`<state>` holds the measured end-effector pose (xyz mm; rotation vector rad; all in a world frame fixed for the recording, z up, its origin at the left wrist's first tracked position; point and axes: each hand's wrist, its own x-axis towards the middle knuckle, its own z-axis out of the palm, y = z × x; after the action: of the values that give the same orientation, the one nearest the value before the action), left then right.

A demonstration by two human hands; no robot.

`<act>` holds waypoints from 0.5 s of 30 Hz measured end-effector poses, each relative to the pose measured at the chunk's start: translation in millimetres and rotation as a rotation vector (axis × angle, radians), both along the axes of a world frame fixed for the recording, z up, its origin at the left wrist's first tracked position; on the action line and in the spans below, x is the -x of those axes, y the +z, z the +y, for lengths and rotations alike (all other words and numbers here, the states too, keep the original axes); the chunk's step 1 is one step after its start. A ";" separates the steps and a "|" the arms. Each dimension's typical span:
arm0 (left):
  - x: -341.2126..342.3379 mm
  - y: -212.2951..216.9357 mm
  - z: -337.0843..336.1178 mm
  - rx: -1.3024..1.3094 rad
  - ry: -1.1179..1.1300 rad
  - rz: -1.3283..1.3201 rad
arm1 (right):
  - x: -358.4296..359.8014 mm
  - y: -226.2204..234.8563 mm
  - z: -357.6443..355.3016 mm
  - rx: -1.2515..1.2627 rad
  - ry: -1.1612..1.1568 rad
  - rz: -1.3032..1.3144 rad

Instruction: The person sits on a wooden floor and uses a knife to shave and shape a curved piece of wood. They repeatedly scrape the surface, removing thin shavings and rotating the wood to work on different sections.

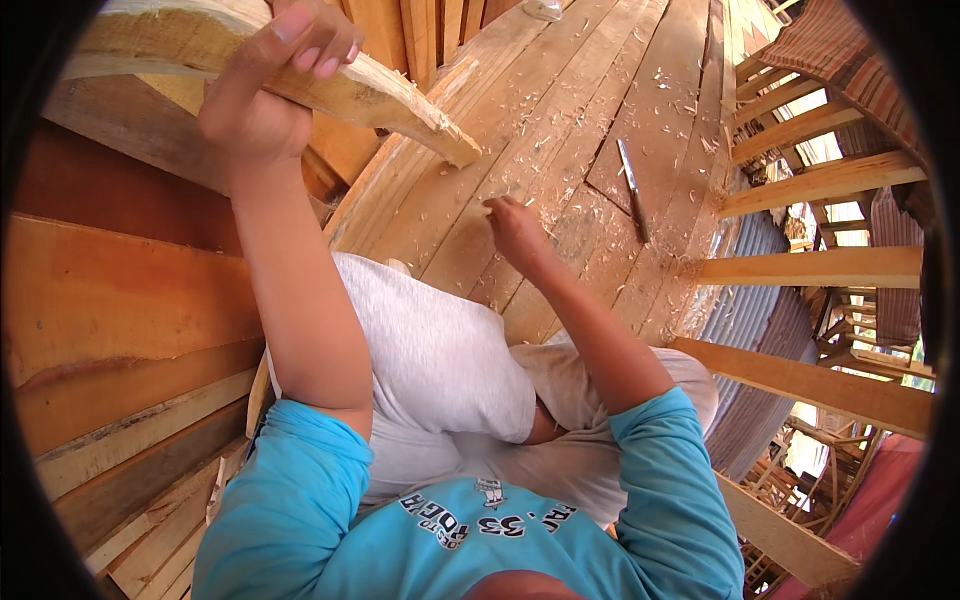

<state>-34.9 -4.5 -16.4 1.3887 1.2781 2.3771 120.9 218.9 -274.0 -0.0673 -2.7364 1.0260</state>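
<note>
Gripping a pale, rough-hewn curved wooden plank (330,95) at far left, the left hand (255,95) wraps its fingers around it; the right hand (515,230) seemingly pinches a small wood shaving over the shaving-strewn plank floor (560,110).

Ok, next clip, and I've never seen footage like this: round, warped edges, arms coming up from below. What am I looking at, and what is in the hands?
It is one view from a wide fisheye camera worn on a person's head, looking down, so straight boards bend near the rim. The forearms in turquoise sleeves are the wearer's own. The left hand grips a rough curved piece of wood raised above the plank floor. The right hand reaches down to the wood shavings scattered there, fingers pinched; whether it holds anything is too small to tell. A slim metal tool lies on the planks beyond it.
</note>
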 end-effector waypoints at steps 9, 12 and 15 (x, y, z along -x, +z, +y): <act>-1.8 2.6 1.0 -0.006 0.014 -0.011 | -1.5 0.3 83.5 -0.173 -0.267 -0.070; -3.8 2.3 3.2 0.005 0.039 0.018 | 1.8 -0.7 68.3 -0.166 -0.181 -0.181; -5.7 2.0 5.3 -0.031 0.044 -0.026 | -0.4 2.8 42.9 -0.197 -0.208 -0.225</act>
<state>-29.2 0.8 -14.4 1.3465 1.2834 2.4455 121.4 261.8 -271.1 -0.4501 -2.9360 0.7284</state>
